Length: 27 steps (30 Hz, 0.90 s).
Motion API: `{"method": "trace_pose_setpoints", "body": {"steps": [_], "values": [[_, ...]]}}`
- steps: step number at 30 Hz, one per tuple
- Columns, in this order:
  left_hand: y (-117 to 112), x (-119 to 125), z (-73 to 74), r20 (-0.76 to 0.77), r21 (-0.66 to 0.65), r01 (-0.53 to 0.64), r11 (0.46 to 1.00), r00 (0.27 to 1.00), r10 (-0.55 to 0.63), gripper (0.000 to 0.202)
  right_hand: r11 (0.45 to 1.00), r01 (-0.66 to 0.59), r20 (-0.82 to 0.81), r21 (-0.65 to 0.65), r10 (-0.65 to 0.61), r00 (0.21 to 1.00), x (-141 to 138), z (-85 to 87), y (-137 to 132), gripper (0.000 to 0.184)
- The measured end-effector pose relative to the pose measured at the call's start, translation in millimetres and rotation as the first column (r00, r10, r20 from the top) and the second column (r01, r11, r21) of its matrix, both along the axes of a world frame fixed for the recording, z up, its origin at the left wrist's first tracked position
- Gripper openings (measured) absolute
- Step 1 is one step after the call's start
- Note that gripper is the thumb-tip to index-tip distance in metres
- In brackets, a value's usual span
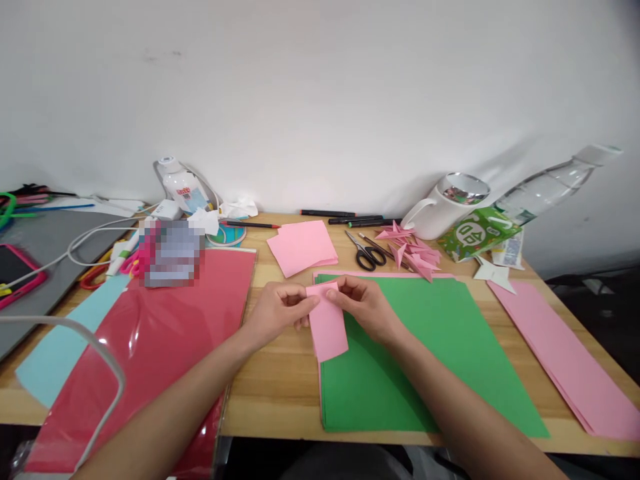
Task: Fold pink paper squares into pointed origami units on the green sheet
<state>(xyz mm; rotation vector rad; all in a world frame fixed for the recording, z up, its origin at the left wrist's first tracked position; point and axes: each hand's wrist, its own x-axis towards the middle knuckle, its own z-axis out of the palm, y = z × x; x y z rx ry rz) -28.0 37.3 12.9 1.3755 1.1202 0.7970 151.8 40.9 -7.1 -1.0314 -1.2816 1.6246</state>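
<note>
A folded strip of pink paper [330,333] is held up between both hands, above the left edge of a stack of green paper [430,360]. Its top left corner is pinched between thumb and fingers of my left hand [280,308]. At the top right corner my right hand [367,305] pinches it the same way, thumb on the front. Just beyond the hands lie several pink paper squares [305,247]. To their right rest black-handled scissors [369,256] and a heap of folded pink paper pieces [413,252].
A red sheet in clear plastic [200,320] covers the left of the wooden table [273,380]. Long pink paper strips [565,353] lie at the right. A white mug [435,207], a tilted plastic bottle [550,183] and several markers [350,217] are along the wall. A white cable [113,373] crosses the left foreground.
</note>
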Motion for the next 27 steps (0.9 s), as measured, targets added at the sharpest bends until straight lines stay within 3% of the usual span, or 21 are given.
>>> {"method": "trace_pose_setpoints", "body": {"steps": [7,27], "values": [[-1.2,1.8,-0.1,0.021,0.008,0.008,1.000,1.000,-0.008,0.034,0.997,0.078,0.000,0.004,-0.078,0.997,-0.6,-1.3,-0.2,0.037],[-2.5,1.3,3.7,-0.002,0.061,-0.013,0.998,1.000,0.013,0.037,0.992,0.119,0.039,0.047,-0.121,0.992,-1.5,-1.6,-1.2,0.039]]}}
